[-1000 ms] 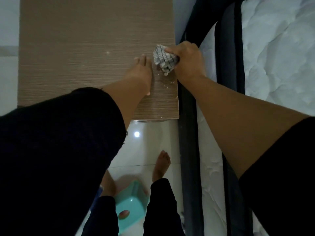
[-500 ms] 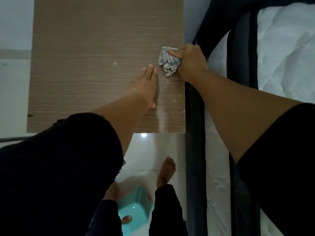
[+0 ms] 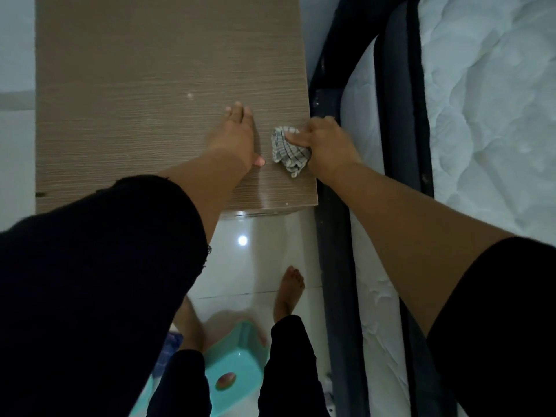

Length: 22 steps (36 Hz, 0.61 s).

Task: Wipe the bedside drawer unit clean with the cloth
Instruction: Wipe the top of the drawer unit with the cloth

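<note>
Two hands work on the top of the bedside drawer unit (image 3: 150,85), seen from the head camera looking straight down. The right hand (image 3: 326,144) has its fingers curled round a bunched checked cloth (image 3: 285,150), pressing it onto the wood close to the right edge, toward the near right corner. The left hand (image 3: 237,136) lies flat on the top just beside the cloth, fingers straight and holding nothing, seemingly steadying the person.

By my reading the wiping of the top is under way and only a small part near the right edge is being covered. A pale speck (image 3: 189,95) sits farther back on the wood, well apart from the cloth, and small specks dot the glossy near edge. The next move calls for sweeping the cloth leftward and away across the wide bare stretch.

The top's long axis runs away from the person, its near short edge facing the white tiled floor (image 3: 264,245). A mattress (image 3: 487,115) lies to the right; a teal stool (image 3: 237,362) stands by the feet.
</note>
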### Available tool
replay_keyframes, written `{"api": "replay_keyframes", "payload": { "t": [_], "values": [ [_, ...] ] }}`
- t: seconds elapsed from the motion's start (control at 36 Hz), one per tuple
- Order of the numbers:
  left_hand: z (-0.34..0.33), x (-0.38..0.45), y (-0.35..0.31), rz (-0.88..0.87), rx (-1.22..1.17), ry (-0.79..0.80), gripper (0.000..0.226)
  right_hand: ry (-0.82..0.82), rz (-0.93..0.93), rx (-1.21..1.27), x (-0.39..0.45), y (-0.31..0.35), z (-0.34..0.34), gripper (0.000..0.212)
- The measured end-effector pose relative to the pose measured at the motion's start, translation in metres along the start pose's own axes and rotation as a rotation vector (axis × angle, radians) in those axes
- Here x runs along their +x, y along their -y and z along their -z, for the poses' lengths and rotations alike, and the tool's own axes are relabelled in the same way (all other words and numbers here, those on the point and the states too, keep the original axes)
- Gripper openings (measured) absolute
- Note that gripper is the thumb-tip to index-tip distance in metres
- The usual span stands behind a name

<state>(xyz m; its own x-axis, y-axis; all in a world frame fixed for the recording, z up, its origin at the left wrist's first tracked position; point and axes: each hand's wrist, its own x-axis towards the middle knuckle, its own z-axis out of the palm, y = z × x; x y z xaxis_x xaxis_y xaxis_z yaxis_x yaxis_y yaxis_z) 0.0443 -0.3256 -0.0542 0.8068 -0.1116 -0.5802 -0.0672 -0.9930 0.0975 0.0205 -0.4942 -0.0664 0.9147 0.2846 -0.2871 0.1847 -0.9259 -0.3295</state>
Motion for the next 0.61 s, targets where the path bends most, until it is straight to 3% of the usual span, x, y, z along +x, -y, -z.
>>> {"api": "replay_keyframes", "payload": {
  "t": [0.14, 0.5, 0.61],
  "values": [
    [-0.005, -0.008, 0.0, -0.016, 0.024, 0.021, 0.101, 0.024, 0.005, -0.005, -0.041, 0.011, -0.013, 0.047],
    [-0.017, -0.036, -0.007, -0.049, 0.064, 0.041, 0.102, -0.14, 0.016, 0.049, -0.092, 0.023, -0.04, 0.051],
    [-0.019, -0.042, -0.009, -0.056, 0.058, 0.034, 0.101, -0.062, -0.02, 0.038, -0.102, 0.029, -0.036, 0.042]
  ]
}}
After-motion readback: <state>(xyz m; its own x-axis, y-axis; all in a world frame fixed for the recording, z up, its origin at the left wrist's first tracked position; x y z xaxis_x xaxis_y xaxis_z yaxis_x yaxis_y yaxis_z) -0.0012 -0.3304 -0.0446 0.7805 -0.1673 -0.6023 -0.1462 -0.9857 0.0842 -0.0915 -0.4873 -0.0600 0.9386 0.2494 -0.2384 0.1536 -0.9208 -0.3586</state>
